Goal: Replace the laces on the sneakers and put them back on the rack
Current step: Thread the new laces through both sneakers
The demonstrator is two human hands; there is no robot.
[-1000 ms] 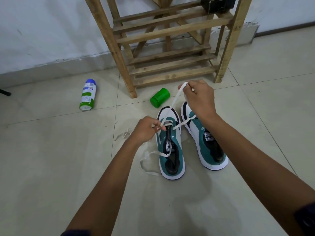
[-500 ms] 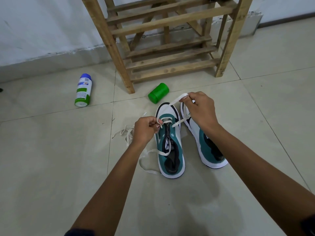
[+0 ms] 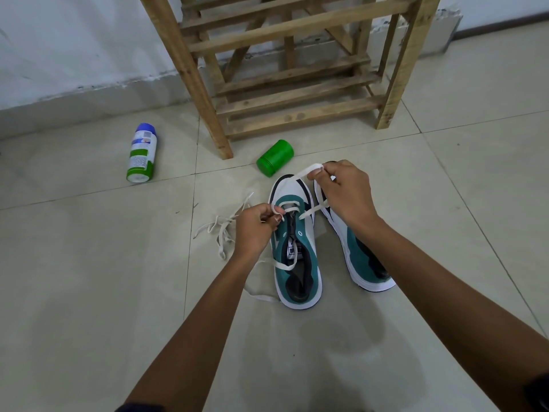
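Observation:
Two teal-and-white sneakers stand side by side on the tiled floor, toes toward the rack. The left sneaker (image 3: 297, 254) has a white lace (image 3: 289, 210) threaded through its front eyelets only. My left hand (image 3: 255, 230) pinches one lace end at the shoe's left side. My right hand (image 3: 346, 194) pinches the other end, a flat white strip looped above the toe. The right sneaker (image 3: 361, 257) has no lace and is partly hidden by my right wrist. A loose old lace (image 3: 221, 230) lies in a tangle left of my left hand.
The wooden shoe rack (image 3: 297, 93) stands against the white wall just beyond the shoes. A green cylindrical container (image 3: 274, 157) lies on its side by the rack's front leg. A spray can (image 3: 142, 153) with a blue cap lies further left.
My right hand has come down from in front of the rack toward the shoe's toe, taking the lace with it. The view has tilted down a little. My left hand has stayed put.

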